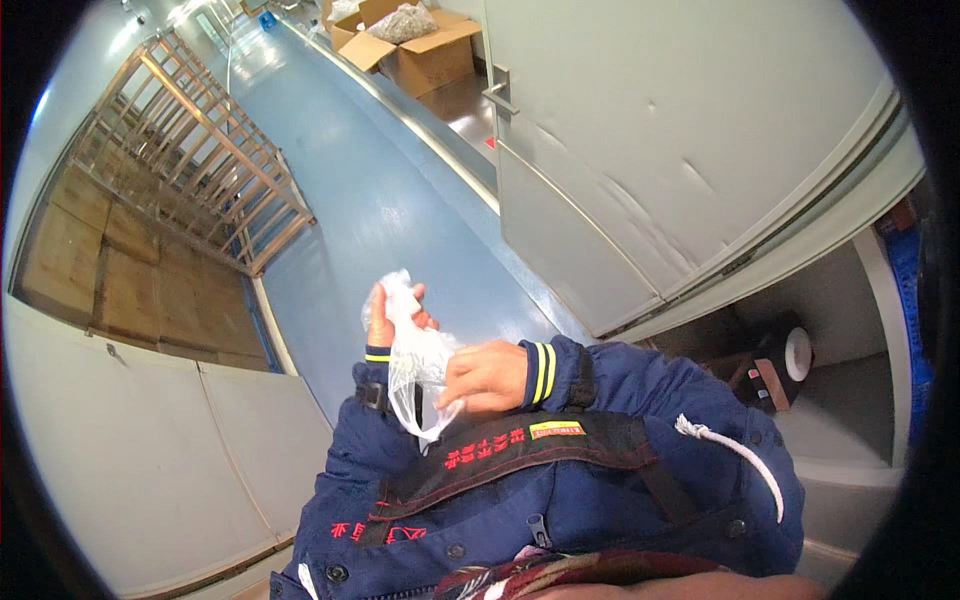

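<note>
A crumpled white translucent plastic bag [418,355] is between my hands in front of my navy jacket. My left hand [380,320] is curled round the bag's upper part, thumb and fingertips showing at either side. My right hand [483,375] grips the lower part from the right with bent fingers, which partly disappear against the plastic. The bag hangs loosely below them, and I cannot make out whether anything is inside it.
Wooden racks [180,110] stand along the left of the blue corridor floor [340,200], beyond pale panels [150,420]. An open cardboard box [425,60] with bagged items is beyond a dented grey door [680,130] on the right. A dark recess with blue crates [900,310] is at far right.
</note>
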Motion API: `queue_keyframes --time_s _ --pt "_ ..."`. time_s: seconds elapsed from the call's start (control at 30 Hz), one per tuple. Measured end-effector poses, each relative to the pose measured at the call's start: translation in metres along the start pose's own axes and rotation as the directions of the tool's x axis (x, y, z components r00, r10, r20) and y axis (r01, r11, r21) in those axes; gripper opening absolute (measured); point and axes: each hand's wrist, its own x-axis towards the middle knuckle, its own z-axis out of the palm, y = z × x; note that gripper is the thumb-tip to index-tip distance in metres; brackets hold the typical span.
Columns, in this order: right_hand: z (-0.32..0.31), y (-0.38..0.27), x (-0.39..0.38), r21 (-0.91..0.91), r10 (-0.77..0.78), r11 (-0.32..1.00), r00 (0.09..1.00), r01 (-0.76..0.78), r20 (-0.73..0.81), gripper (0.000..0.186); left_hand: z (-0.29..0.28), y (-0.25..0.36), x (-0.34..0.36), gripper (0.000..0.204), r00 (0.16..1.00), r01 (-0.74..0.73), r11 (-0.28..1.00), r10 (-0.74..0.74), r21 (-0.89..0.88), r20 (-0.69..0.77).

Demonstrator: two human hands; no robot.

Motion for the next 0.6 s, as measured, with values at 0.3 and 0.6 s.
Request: queue_keyframes --time_s 0.3,0.6 --pt "-0.017 0.006 -0.04 0.387 0.148 0.921 0.965 -0.054 -0.217 0.021 -0.025 0.028 -0.004 0.019 0.937 -0.275 0.961 0.268 -0.002 -0.222" --pt "-0.064 -0.007 -0.011 0.128 0.348 0.937 0.901 -0.325 -0.26 0.017 -0.03 -0.026 0.012 0.03 0.919 -0.3 -0.595 -0.39 0.746 0.058"
